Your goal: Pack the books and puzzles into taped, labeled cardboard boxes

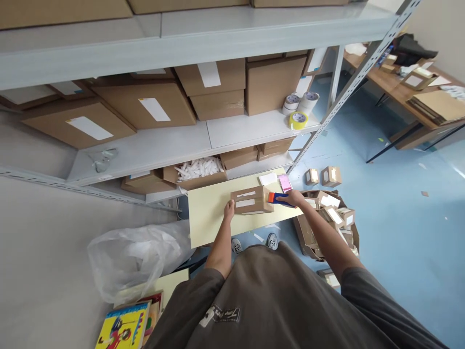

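Observation:
A small cardboard box (247, 202) with white labels lies on the pale yellow table (207, 218). My left hand (229, 210) grips its left end. In my right hand (295, 198) is a blue tape dispenser (281, 198) with an orange front, held against the right end of the box. The fingers around its handle are partly hidden. Just beyond the dispenser lie a phone with a pink screen (285, 183) and a white slip of paper (268, 178).
A grey metal shelf (181, 138) holding cartons (154, 104) and tape rolls (298, 119) rises beyond the table. On the right, a large carton (303, 235) full of small boxes stands on the blue floor. A clear plastic bag (141, 252) sits at the left.

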Motion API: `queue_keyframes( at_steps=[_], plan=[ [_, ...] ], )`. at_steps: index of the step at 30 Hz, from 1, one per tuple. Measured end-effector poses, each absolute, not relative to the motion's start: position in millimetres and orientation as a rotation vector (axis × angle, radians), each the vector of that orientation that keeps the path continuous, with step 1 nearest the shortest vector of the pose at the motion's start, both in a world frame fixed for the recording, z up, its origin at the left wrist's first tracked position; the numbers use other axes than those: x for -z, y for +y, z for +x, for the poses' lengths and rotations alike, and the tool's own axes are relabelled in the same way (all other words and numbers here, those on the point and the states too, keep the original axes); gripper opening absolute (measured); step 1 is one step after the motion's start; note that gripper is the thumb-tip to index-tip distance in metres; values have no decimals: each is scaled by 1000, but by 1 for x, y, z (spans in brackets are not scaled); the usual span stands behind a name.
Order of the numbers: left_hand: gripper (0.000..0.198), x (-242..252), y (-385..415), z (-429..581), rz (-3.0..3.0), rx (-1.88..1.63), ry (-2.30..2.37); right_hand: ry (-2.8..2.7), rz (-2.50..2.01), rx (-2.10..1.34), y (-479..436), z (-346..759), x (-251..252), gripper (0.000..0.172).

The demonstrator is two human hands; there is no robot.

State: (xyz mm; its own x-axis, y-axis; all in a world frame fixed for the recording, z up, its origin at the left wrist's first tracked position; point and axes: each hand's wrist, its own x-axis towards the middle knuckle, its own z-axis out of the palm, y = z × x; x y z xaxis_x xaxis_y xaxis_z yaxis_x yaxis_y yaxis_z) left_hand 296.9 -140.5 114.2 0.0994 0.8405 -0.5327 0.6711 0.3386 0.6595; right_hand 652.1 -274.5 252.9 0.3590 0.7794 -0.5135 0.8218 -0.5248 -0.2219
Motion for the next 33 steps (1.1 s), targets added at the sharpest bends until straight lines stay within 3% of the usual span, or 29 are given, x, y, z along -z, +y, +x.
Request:
queue_keyframes(
  at_steps=[4,9,18,23,28,33],
  plan=[
    [62,-139,-122,268,1395,-339,1721,1571,2526,872,-237,592,-279,67],
    [65,-183,-116,264,1610,-611,1467,1679,2426,897,-198,519,-300,67],
    [75,-188,-123,259,1521,-395,1593,1755,2323,885,-165,455,-303,72],
    [74,-180,-132,282,1539,-332,1611,1781,2312,934,-171,490,-301,71],
    [72,-173,-139,313,1563,-295,1657,1634,2360,835,-217,597,-295,63],
    [72,-170,-134,319,1645,-340,1649,1454,2450,758,-258,671,-291,68]
  ],
)
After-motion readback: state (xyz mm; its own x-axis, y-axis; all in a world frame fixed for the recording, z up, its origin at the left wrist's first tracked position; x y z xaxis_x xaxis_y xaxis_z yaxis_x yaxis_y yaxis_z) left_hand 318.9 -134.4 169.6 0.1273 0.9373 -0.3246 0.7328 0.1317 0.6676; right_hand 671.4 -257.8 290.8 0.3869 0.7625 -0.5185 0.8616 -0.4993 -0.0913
